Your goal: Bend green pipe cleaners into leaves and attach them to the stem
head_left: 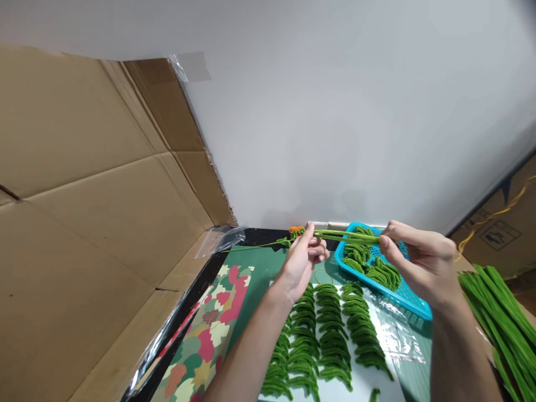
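My left hand [304,257] is closed, pinching green stems [347,237] near a small orange fuzzy flower head [296,230]. At the far end of the stems, my right hand [419,259] pinches them between thumb and fingers, so they stretch level between both hands. A thin green strand [251,247] with a leaf-like green piece [283,242] sticks out left of my left hand; whether it joins the flower is hidden. Below, curved green pipe cleaner pieces [333,329] lie in rows on a white sheet [360,385].
Behind my right hand, a blue basket [419,301] holds more curved green pieces. A bundle of long green pipe cleaners [498,329] lies at the right. Patterned paper [209,329] covers the green mat's [247,262] left side. Cardboard [84,223] stands at left.
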A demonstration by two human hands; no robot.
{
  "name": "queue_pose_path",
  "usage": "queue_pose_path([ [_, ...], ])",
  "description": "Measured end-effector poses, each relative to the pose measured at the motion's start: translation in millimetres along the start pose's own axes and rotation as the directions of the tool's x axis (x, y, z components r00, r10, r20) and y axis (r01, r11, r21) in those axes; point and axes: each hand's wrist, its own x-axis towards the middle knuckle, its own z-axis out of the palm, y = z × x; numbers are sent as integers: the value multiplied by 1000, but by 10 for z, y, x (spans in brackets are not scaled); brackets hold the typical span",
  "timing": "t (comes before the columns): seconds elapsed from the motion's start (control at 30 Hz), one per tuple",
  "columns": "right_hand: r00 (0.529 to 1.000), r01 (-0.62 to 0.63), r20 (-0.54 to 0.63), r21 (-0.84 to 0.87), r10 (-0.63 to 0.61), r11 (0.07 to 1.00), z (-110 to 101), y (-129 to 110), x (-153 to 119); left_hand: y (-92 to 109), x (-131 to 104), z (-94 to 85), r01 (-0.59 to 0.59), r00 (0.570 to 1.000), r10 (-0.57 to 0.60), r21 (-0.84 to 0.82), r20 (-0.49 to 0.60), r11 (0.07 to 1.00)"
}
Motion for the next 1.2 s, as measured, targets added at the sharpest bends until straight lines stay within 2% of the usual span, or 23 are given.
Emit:
queue_pose_path([
  [0.13,998,29,50,-28,-27,999,21,-39,16,-23,32,-52,-36,998,41,94,-51,995],
  [0.27,996,42,75,-45,-38,998,19,-56,20,-19,42,-65,-62,997,69,150,-45,987],
  [0.47,995,61,85,-57,-56,997,31,-55,29,-36,39,-41,-64,995,75,149,-67,987],
  [0.73,991,95,104,-59,-89,994,33,-89,36,-61,77,-95,-100,991,111,140,-71,985],
  [1.1,993,53,105,-69,-46,996,5,-85,25,-55,77,-99,-90,993,98,116,-67,989],
  [1.2,994,44,101,-69,-37,997,7,-82,19,-71,87,-93,-70,997,73,72,-35,995],
])
